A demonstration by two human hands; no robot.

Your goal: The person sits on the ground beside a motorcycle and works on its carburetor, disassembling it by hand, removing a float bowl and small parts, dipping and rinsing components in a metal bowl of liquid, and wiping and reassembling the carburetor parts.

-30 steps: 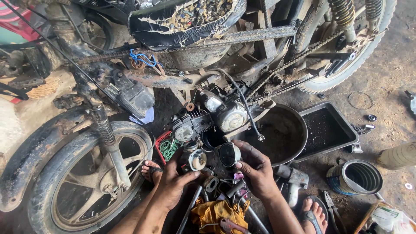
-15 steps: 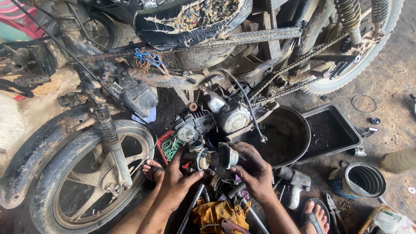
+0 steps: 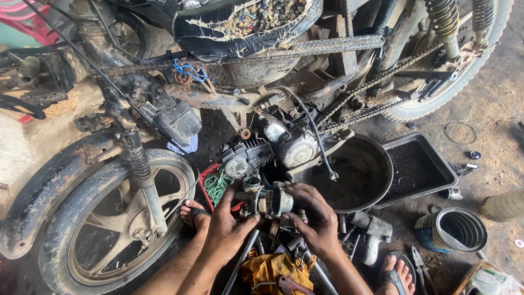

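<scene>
Since 0.5 s ago, both hands have been kept on the carburetor (image 3: 267, 199) at lower centre of the frame, barely shifted. It is gripped by the left hand (image 3: 229, 229) and right hand (image 3: 314, 218), fingers curled around it, below the engine (image 3: 273, 147), beside the black basin (image 3: 355, 175).

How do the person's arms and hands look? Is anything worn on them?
Both forearms are bare, with no sleeves in view. The left hand and the right hand wear no gloves, and no watch or ring shows. The fingers look smudged with dark grime.
</scene>
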